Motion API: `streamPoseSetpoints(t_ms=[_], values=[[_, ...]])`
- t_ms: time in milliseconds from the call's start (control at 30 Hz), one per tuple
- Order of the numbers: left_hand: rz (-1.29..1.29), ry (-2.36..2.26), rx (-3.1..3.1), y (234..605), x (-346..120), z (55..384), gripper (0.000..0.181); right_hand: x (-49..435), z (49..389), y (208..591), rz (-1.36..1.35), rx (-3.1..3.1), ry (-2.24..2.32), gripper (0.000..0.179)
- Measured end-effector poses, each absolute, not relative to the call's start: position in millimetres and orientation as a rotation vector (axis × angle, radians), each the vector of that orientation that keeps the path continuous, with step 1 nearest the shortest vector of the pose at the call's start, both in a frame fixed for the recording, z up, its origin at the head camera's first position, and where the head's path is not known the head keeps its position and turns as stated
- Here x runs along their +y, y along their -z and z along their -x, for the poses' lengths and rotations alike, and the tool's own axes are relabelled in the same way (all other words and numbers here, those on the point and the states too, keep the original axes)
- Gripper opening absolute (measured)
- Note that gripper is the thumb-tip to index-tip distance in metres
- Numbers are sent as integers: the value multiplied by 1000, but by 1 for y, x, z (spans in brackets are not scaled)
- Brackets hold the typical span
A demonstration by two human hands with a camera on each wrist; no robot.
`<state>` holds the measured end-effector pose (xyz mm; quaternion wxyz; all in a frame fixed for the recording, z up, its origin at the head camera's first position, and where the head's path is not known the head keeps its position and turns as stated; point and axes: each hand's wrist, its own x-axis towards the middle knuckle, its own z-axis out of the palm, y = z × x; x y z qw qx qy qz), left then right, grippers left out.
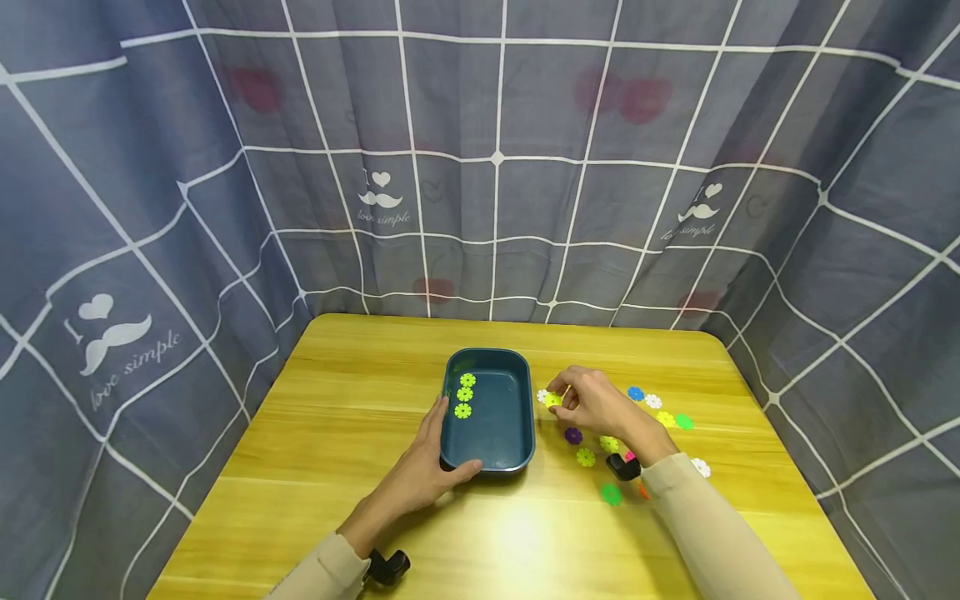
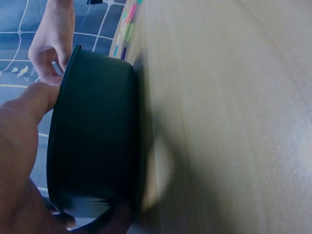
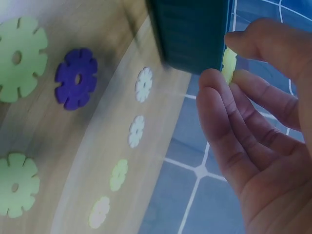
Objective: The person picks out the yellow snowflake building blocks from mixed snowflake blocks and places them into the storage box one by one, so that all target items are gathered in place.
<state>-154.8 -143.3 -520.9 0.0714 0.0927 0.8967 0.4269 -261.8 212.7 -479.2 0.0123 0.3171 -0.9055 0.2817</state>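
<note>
A dark blue-green tray [image 1: 495, 425] stands on the table with three yellow-green flower-shaped discs [image 1: 465, 394] lined up along its left side. My left hand [image 1: 420, 471] grips the tray at its near left corner, thumb at the near rim and fingers along the left wall. To the right of the tray, my right hand [image 1: 596, 406] pinches a yellow flower-shaped disc [image 3: 228, 66] between thumb and fingertip. In the right wrist view this disc is seen nearly edge-on, beside the tray's wall. A white disc [image 1: 542, 396] lies close to those fingertips.
Loose flower-shaped discs lie around my right forearm: a purple one [image 1: 573, 436], a green one [image 1: 612, 495], a blue one [image 1: 636, 393] and several others. The wooden table [image 1: 337, 400] is bordered behind and at the sides by a grey checked curtain [image 1: 450, 192].
</note>
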Motion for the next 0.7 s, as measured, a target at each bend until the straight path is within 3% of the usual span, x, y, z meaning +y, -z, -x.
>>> streamPoseSetpoints(t_ms=[700], values=[[-289, -1301, 2677, 520, -143, 157, 126, 176, 265, 470, -1194, -2765, -818, 24]])
